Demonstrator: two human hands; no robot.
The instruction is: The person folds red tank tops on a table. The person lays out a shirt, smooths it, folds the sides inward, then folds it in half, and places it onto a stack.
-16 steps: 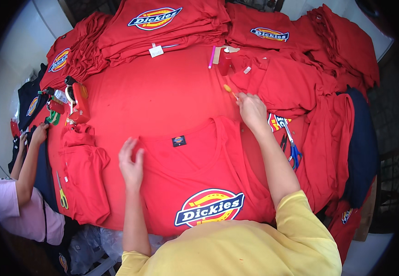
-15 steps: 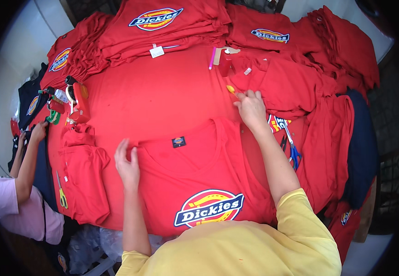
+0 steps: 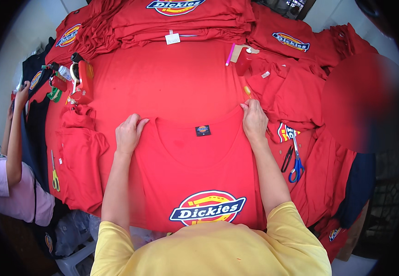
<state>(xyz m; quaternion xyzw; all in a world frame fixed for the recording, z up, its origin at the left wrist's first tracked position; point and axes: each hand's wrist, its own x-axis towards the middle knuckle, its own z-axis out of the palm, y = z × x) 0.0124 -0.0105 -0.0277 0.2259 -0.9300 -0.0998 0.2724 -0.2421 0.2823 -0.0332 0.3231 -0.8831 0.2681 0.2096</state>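
Observation:
A red V-neck T-shirt (image 3: 199, 170) with a printed chest logo and a dark neck label lies spread in front of me, neckline away from me. At its left shoulder, my left hand (image 3: 129, 134) is closed, thumb and fingers pinching the cloth. My right hand (image 3: 255, 121) is closed on the opposite shoulder. Just beyond the right fingertips lies a small yellow-tipped tool (image 3: 247, 90); its kind is unclear. Blue-handled scissors (image 3: 296, 166) and black thread snips (image 3: 287, 159) rest to the right of my right forearm.
Stacks of red shirts (image 3: 185, 25) line the far edge. A tape dispenser (image 3: 82, 76) stands far left, a red bottle (image 3: 244, 63) far right. Yellow-handled scissors (image 3: 55, 177) lie beside a crumpled red garment (image 3: 81, 156). A co-worker's arm (image 3: 16, 131) is at left. A blurred patch covers the right side.
My right hand has come back from beside the yellow-tipped tool to the shirt's shoulder, and my left hand has closed on the other shoulder. The neckline is now spread wider. The view has shifted.

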